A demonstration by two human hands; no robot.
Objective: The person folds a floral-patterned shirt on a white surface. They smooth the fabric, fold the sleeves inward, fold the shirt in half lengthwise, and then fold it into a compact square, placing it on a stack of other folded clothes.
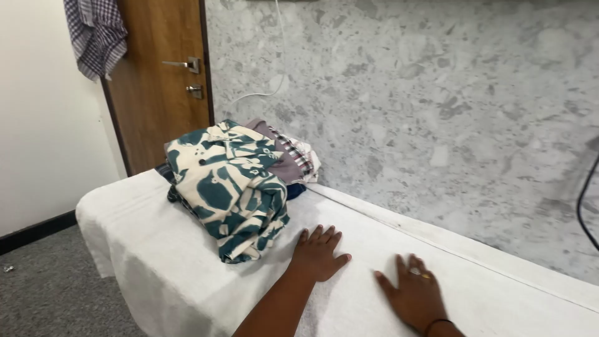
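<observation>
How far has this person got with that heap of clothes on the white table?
Barely started, it seems. The white cloth covers the table and lies smooth. In hand: nothing; the left hand and right hand rest flat on it, fingers spread. Left: the heap, topped by the teal-and-cream shirt, sits unsorted, with other garments under it.

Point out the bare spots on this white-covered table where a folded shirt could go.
Bare white cloth-covered table lies left of the left hand, below the teal-and-cream patterned shirt. More lies right of the right hand, along the grey speckled wall. The far corner is crowded by the heap of folded clothes.
</observation>
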